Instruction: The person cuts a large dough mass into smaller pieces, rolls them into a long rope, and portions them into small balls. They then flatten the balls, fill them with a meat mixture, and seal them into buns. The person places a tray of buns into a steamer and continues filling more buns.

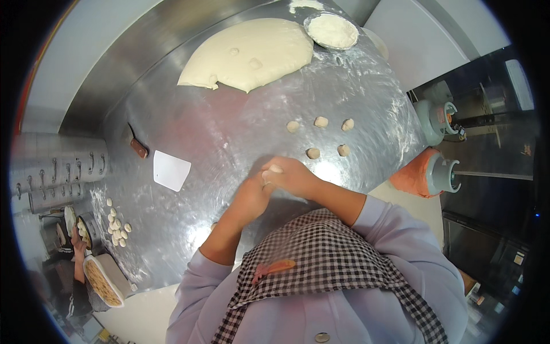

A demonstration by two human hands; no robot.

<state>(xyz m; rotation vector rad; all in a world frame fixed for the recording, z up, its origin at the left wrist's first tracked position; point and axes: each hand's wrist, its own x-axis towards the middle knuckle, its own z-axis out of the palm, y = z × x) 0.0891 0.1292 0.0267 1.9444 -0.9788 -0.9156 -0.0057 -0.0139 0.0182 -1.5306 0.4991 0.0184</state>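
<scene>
Above the steel worktable (206,142), close to my apron, my left hand (253,198) and my right hand (296,176) are pressed together around a small lump of pale dough (273,170). Only its top shows between the fingers. Beyond my right hand, several small dough balls (321,122) lie spaced apart on the steel. One more small ball (213,225) is partly hidden by my left forearm. Farther back spreads a large slab of soft dough (253,49) with a ragged near edge. A bowl of flour (333,30) touches its right end.
To the left lie a white dough scraper (172,170) and a brown-handled tool (139,148). Several dough pieces (116,225) sit near stacked metal steamers (64,159). A co-worker's hand (78,243) is beside a tub of filling (103,281). Gas cylinders (434,122) stand right.
</scene>
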